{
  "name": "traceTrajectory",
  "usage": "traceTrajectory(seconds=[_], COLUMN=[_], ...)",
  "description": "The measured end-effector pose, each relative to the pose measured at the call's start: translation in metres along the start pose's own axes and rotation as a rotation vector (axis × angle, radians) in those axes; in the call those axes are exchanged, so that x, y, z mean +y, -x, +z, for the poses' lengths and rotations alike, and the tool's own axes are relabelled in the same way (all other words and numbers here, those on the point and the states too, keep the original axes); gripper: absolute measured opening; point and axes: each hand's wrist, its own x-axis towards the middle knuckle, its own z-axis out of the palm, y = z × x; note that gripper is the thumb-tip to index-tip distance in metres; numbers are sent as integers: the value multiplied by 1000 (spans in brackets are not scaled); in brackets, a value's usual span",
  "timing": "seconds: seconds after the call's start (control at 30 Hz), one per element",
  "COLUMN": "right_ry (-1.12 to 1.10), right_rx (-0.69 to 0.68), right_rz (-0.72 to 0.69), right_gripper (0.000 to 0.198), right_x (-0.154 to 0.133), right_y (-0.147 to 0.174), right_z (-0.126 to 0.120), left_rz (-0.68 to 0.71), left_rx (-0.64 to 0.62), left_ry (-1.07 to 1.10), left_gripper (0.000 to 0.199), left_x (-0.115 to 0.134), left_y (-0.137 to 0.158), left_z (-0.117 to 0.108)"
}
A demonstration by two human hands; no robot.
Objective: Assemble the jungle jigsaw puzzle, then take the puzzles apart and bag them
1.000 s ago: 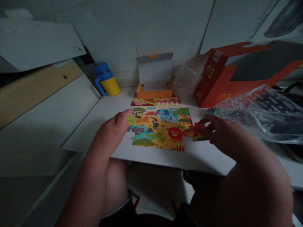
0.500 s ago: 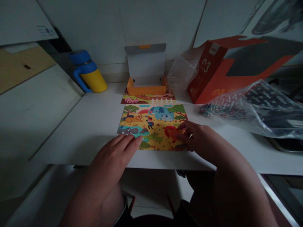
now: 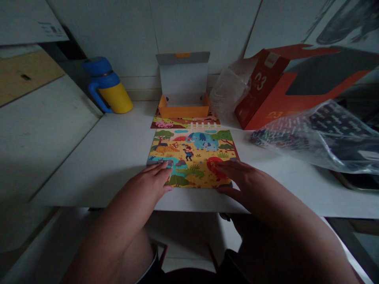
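A jigsaw puzzle (image 3: 195, 165) with savanna animals, among them blue elephants and a leopard, lies flat on the white table. My left hand (image 3: 155, 176) rests at its lower left corner, fingers stretched over the hippo part and thumb by the front edge. On the lower right part lies my right hand (image 3: 238, 176), fingers flat over the red round shape and thumb at the puzzle's front edge. Neither hand grips anything. Behind the puzzle is a second picture sheet (image 3: 180, 123) with a pig and a white fence, partly hidden under an orange box (image 3: 183, 112) with its lid up.
A blue and yellow jug (image 3: 111, 88) stands at the back left. Clear plastic wrap (image 3: 229, 92) and a large red box (image 3: 263, 90) are at the back right. Before them lies a plastic bag (image 3: 319, 136) over dark things. The white table (image 3: 118, 154) ends close in front.
My right hand has opened from a pinch at the red shape and now lies flat on the puzzle. The left hand has shifted slightly, its thumb now at the front edge.
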Motion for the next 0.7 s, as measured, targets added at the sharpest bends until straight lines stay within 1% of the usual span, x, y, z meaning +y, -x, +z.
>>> traceTrajectory(seconds=[0.07, 0.13, 0.2, 0.27, 0.33, 0.4, 0.47, 0.57, 0.63, 0.7], right_ry=[56, 126, 224, 334, 439, 510, 535, 531, 534, 498], right_rx=[1, -12, -50, -106, -160, -195, -187, -110, -64, -47], right_rz=[-11, -32, -104, -183, -238, -276, -314, -350, -384, -395], right_gripper=[51, 46, 40, 37, 35, 35, 37, 44, 45, 46], right_x=[-4, -10, -16, -23, -30, -35, -37, -31, -22, -12], right_y=[-5, -10, -15, -19, -22, -23, -22, -18, -16, -15], right_z=[-1, -7, -15, -24, -30, -30, -26, -15, -9, -8], left_rz=[-35, -34, -7, 53, 147, 240, 293, 327, 358, 378], left_rx=[-63, -124, -162, -177, -171, -151, -117, -55, -21, -11], left_ry=[-15, -54, -143, -274, -413, -526, -590, -591, -552, -496], left_gripper=[40, 37, 38, 44, 48, 44, 39, 37, 38, 41], left_x=[7, 14, 20, 24, 26, 29, 29, 23, 12, -2], left_y=[-9, -16, -19, -19, -15, -11, -7, -4, -4, -6], left_z=[-13, -23, -25, -21, -17, -14, -14, -15, -14, -12])
